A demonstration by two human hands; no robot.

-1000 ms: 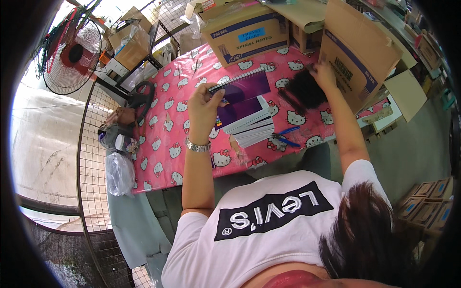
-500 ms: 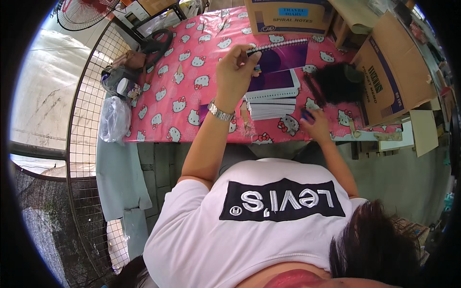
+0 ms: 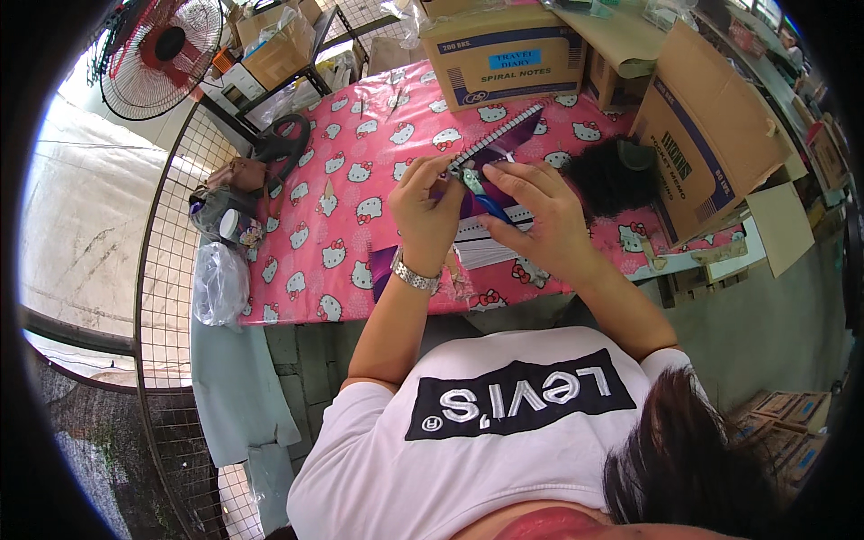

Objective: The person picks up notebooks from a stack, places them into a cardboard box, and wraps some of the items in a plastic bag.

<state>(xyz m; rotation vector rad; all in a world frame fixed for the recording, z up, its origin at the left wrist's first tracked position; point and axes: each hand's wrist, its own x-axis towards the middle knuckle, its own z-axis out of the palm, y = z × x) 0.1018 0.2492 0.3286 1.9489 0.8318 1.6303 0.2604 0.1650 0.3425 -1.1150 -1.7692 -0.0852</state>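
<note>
My left hand (image 3: 425,205) is closed on one end of a purple spiral notebook (image 3: 520,135), pinching it near its white coil binding. In my right hand (image 3: 553,220) is a pair of pliers with blue handles (image 3: 491,207); their metal jaws meet the coil's end beside my left fingertips. Below the hands lies a stack of punched white pages (image 3: 493,253) with purple covers, partly hidden by my right hand and the pliers. Another flat purple piece (image 3: 384,272) shows on the table to the left of my left wrist.
A pink patterned cloth covers the table (image 3: 337,234). At the back stands a cardboard box (image 3: 504,67); an open one (image 3: 697,148) leans at right beside a black fuzzy bundle (image 3: 616,175). A plastic bag (image 3: 220,283), a jar (image 3: 238,227) and a fan (image 3: 166,54) are at left.
My right hand has risen from the table's front edge with the pliers and brought them to the notebook's coil. The notebook is now more tilted. The view has shifted.
</note>
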